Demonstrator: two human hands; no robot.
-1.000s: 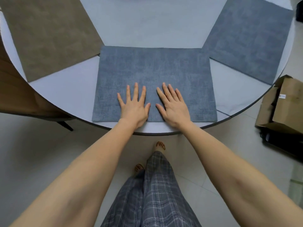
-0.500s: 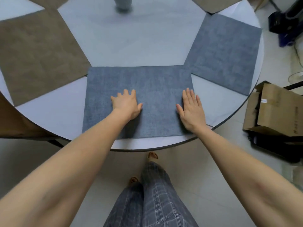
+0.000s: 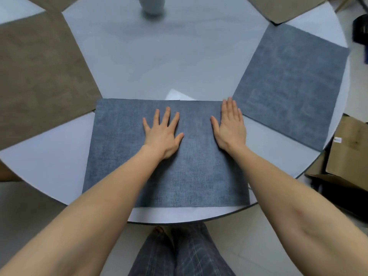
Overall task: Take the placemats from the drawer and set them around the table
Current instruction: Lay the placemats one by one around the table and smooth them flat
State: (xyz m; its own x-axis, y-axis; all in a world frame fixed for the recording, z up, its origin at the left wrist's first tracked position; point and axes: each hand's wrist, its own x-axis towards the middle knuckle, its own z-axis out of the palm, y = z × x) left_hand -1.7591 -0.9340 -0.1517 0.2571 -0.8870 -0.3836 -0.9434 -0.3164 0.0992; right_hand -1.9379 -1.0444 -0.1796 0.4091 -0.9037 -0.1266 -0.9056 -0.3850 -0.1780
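Note:
A blue-grey placemat (image 3: 123, 156) lies flat at the near edge of the round white table (image 3: 165, 62). My left hand (image 3: 162, 134) rests palm down on the mat's middle, fingers spread. My right hand (image 3: 230, 126) lies flat on the mat's far right corner, fingers together. A second blue-grey placemat (image 3: 292, 84) lies to the right, its corner close to my right hand. A brown placemat (image 3: 39, 76) lies to the left. Another brown placemat (image 3: 286, 8) shows at the far right edge.
A pale grey vase (image 3: 152, 5) stands near the table's middle at the top. A cardboard box (image 3: 350, 148) sits on the floor to the right, with dark objects (image 3: 360, 30) beyond. My legs in plaid trousers (image 3: 179, 253) stand at the table's near edge.
Both hands have slid forward and apart over the near mat; the left fingers have spread and the right hand reached the far right corner. The camera tilted, showing more of the table.

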